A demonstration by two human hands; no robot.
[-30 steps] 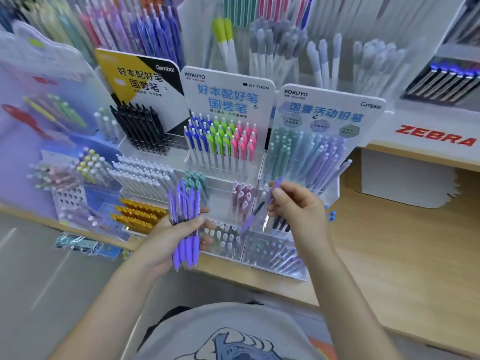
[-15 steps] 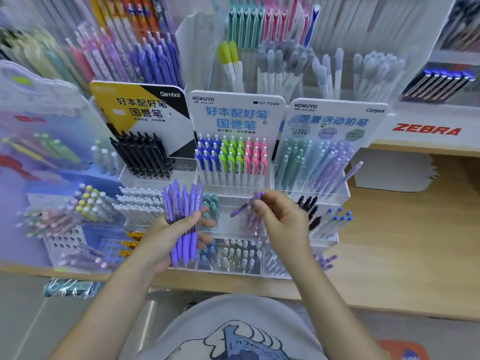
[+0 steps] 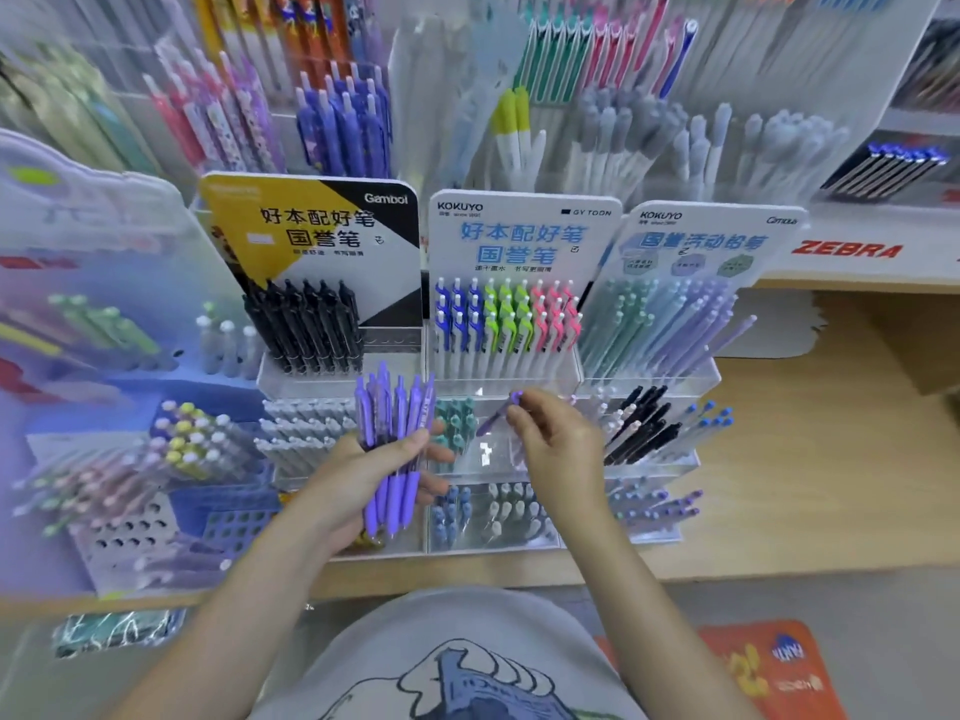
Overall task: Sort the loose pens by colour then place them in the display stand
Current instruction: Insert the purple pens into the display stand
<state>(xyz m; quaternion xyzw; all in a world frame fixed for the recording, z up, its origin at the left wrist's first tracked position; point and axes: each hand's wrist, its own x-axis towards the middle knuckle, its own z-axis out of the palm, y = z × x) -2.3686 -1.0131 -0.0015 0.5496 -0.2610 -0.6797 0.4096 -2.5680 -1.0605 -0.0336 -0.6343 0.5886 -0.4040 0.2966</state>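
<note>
Single purple pen (image 3: 497, 414) now lower in right hand (image 3: 558, 443) — purple bundle (image 3: 393, 449) gripped in left hand (image 3: 363, 478).

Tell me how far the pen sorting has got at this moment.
Done: the clear acrylic display stand already holds colour-grouped rows. In hand: the left hand grips a bundle of purple pens, and the right hand pinches a single purple pen over the stand's middle compartment. Left: that whole purple bundle is not yet placed.
</note>
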